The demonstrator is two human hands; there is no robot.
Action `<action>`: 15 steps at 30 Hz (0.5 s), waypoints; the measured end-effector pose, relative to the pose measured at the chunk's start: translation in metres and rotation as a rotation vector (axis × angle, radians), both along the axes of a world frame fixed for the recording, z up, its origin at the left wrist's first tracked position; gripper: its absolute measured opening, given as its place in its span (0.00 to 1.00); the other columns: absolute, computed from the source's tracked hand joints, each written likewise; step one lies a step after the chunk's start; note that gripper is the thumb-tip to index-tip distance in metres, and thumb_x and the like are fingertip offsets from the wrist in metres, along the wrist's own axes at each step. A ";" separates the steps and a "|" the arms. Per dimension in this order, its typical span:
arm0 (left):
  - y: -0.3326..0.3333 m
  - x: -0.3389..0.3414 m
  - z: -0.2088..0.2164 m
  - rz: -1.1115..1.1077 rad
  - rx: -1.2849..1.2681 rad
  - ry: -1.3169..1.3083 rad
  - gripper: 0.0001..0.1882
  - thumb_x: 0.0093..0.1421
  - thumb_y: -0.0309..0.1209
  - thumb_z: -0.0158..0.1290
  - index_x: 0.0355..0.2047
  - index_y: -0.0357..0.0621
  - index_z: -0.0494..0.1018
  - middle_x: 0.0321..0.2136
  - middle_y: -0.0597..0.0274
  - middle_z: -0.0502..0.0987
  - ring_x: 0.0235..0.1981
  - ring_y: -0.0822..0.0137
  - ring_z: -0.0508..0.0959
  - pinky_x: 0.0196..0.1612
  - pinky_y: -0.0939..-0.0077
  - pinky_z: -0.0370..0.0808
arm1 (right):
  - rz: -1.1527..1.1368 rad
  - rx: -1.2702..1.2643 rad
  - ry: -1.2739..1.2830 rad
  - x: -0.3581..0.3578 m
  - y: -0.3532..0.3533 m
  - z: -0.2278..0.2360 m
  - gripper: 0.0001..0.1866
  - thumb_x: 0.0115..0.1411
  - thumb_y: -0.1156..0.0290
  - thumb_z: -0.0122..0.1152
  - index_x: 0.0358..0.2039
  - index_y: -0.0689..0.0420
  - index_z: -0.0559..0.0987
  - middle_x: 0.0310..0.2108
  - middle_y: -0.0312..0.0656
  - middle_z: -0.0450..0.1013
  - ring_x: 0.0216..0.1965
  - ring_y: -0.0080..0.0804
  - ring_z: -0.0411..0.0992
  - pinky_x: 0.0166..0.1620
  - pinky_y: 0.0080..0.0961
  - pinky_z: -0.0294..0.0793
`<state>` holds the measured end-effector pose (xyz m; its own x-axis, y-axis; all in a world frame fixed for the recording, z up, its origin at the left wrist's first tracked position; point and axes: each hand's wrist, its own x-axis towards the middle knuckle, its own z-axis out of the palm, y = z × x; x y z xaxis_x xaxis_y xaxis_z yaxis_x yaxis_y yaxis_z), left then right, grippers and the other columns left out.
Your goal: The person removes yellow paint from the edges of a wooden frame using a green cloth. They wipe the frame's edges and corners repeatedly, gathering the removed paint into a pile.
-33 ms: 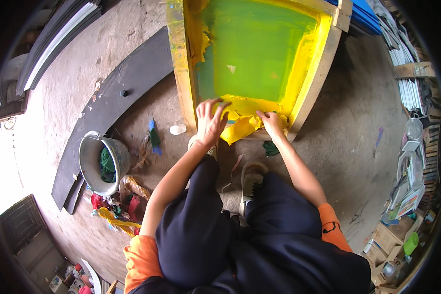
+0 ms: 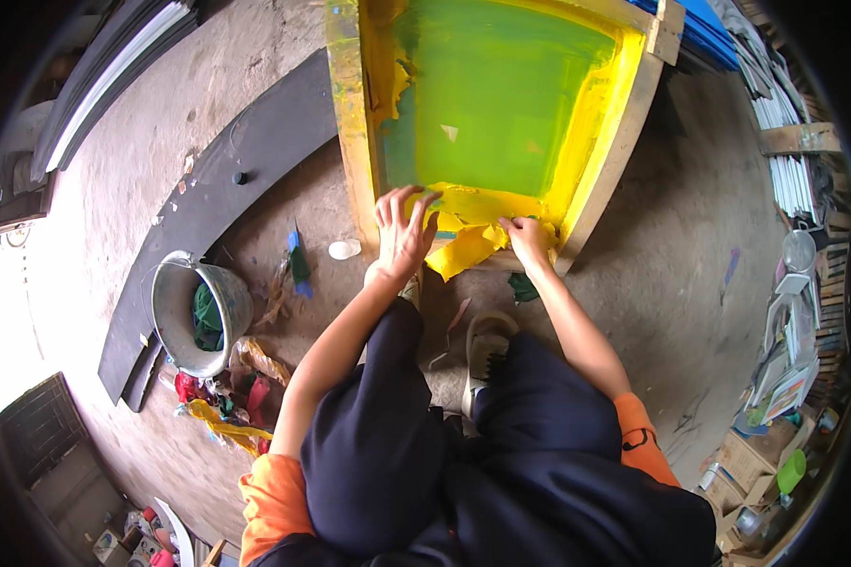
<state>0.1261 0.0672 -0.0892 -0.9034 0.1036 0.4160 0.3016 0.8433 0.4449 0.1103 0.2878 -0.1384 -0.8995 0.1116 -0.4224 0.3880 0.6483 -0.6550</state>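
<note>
A wooden screen-printing frame (image 2: 588, 203) leans in front of me, its green mesh (image 2: 492, 104) edged with thick yellow. Along its lower edge, a torn yellow film (image 2: 465, 251) has come partly loose and hangs in crumpled folds. My right hand (image 2: 529, 244) pinches the film near the lower right corner, thumb and forefinger together. At the lower left corner my left hand (image 2: 404, 244) is spread with bent fingers, beside the film's left end. Nothing shows in its grasp; whether its fingertips touch the frame is hard to see.
A grey bucket (image 2: 232, 312) with green cloth inside lies tipped at the left, near crumpled coloured scraps (image 2: 232, 425). A curved black panel (image 2: 199, 203) lies behind it. Stacked boards and boxes (image 2: 752, 463) line the right side. My shoes are just below the frame.
The view has shifted very slightly. Both hands keep nearly the same places, with the right hand still pinching the yellow film.
</note>
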 end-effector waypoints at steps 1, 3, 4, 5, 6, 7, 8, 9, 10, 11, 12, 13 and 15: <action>-0.003 -0.001 0.001 0.054 -0.012 0.005 0.25 0.44 0.28 0.59 0.45 0.55 0.69 0.46 0.60 0.62 0.48 0.55 0.60 0.50 0.60 0.57 | -0.004 0.006 0.082 0.003 -0.002 0.001 0.23 0.53 0.55 0.56 0.18 0.66 0.73 0.16 0.50 0.70 0.20 0.40 0.69 0.27 0.34 0.64; -0.007 -0.005 -0.007 0.036 -0.054 -0.011 0.30 0.41 0.32 0.61 0.48 0.60 0.67 0.49 0.61 0.59 0.51 0.55 0.58 0.51 0.58 0.55 | -0.087 -0.032 0.125 0.011 -0.011 0.004 0.18 0.52 0.60 0.57 0.18 0.65 0.73 0.15 0.47 0.68 0.19 0.40 0.66 0.27 0.32 0.63; -0.008 -0.007 -0.010 0.010 -0.081 -0.029 0.31 0.40 0.33 0.62 0.48 0.61 0.67 0.49 0.61 0.59 0.51 0.55 0.58 0.51 0.57 0.55 | -0.093 -0.045 0.087 0.013 -0.013 0.009 0.18 0.52 0.61 0.57 0.19 0.64 0.73 0.15 0.48 0.68 0.19 0.41 0.66 0.27 0.32 0.63; -0.009 -0.008 -0.013 -0.017 -0.107 -0.047 0.33 0.39 0.34 0.62 0.49 0.63 0.67 0.50 0.61 0.58 0.52 0.55 0.58 0.51 0.57 0.54 | -0.101 -0.057 0.048 0.015 -0.015 0.014 0.17 0.53 0.61 0.57 0.19 0.64 0.73 0.15 0.48 0.68 0.19 0.42 0.66 0.27 0.32 0.64; -0.009 -0.010 -0.015 -0.019 -0.150 -0.070 0.36 0.39 0.37 0.63 0.51 0.68 0.64 0.51 0.61 0.58 0.53 0.55 0.57 0.52 0.52 0.52 | -0.124 -0.113 0.076 0.017 -0.022 0.024 0.15 0.54 0.63 0.55 0.19 0.63 0.71 0.16 0.47 0.67 0.20 0.41 0.65 0.28 0.33 0.62; -0.008 -0.012 -0.016 -0.011 -0.165 -0.070 0.37 0.39 0.37 0.62 0.52 0.69 0.63 0.51 0.61 0.58 0.53 0.55 0.57 0.52 0.52 0.52 | -0.070 -0.119 0.083 0.015 -0.027 0.029 0.15 0.54 0.63 0.54 0.19 0.63 0.70 0.16 0.47 0.67 0.20 0.39 0.65 0.28 0.32 0.62; -0.007 -0.014 -0.018 -0.003 -0.181 -0.069 0.37 0.39 0.37 0.62 0.52 0.70 0.63 0.51 0.61 0.58 0.53 0.55 0.57 0.52 0.51 0.51 | -0.016 -0.126 0.089 0.014 -0.032 0.032 0.15 0.54 0.64 0.54 0.20 0.63 0.69 0.17 0.47 0.67 0.21 0.38 0.65 0.28 0.32 0.62; -0.005 -0.014 -0.018 0.001 -0.194 -0.068 0.38 0.39 0.37 0.62 0.53 0.70 0.62 0.51 0.61 0.58 0.53 0.55 0.56 0.52 0.50 0.50 | 0.034 -0.130 0.095 0.014 -0.033 0.035 0.15 0.55 0.64 0.53 0.20 0.63 0.68 0.17 0.46 0.67 0.21 0.36 0.65 0.29 0.31 0.62; -0.005 -0.014 -0.020 -0.023 -0.146 -0.105 0.38 0.40 0.37 0.62 0.54 0.71 0.60 0.52 0.61 0.57 0.53 0.56 0.56 0.51 0.48 0.50 | 0.048 -0.158 0.073 0.014 -0.033 0.035 0.14 0.56 0.64 0.52 0.22 0.62 0.67 0.18 0.45 0.66 0.23 0.33 0.65 0.30 0.29 0.62; -0.005 -0.013 -0.020 -0.025 -0.132 -0.122 0.38 0.41 0.36 0.61 0.54 0.71 0.60 0.52 0.61 0.57 0.53 0.56 0.56 0.51 0.48 0.50 | 0.051 -0.179 0.065 0.017 -0.031 0.035 0.14 0.56 0.64 0.52 0.22 0.62 0.67 0.18 0.45 0.65 0.23 0.33 0.64 0.30 0.29 0.62; -0.004 -0.014 -0.019 -0.027 -0.121 -0.134 0.38 0.41 0.36 0.61 0.54 0.71 0.60 0.52 0.61 0.57 0.53 0.55 0.56 0.51 0.49 0.50 | 0.054 -0.202 0.061 0.019 -0.029 0.034 0.14 0.56 0.64 0.52 0.22 0.62 0.67 0.18 0.45 0.64 0.23 0.32 0.64 0.30 0.29 0.62; -0.004 -0.015 -0.018 -0.027 -0.110 -0.146 0.38 0.42 0.36 0.61 0.54 0.71 0.59 0.53 0.61 0.56 0.53 0.55 0.56 0.51 0.49 0.50 | 0.059 -0.226 0.057 0.020 -0.026 0.033 0.14 0.56 0.64 0.51 0.22 0.62 0.67 0.18 0.44 0.64 0.23 0.32 0.64 0.30 0.29 0.62; -0.006 -0.015 -0.017 -0.045 -0.079 -0.133 0.39 0.42 0.33 0.60 0.56 0.69 0.57 0.51 0.61 0.57 0.53 0.57 0.57 0.52 0.52 0.55 | -0.028 -0.282 -0.053 0.018 -0.018 0.029 0.14 0.57 0.63 0.50 0.21 0.61 0.68 0.18 0.37 0.64 0.23 0.25 0.62 0.29 0.25 0.61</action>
<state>0.1108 0.0609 -0.1058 -0.9438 0.1727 0.2819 0.2825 0.8642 0.4164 0.1280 0.2697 -0.1091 -0.8734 0.0072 -0.4870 0.4419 0.4322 -0.7861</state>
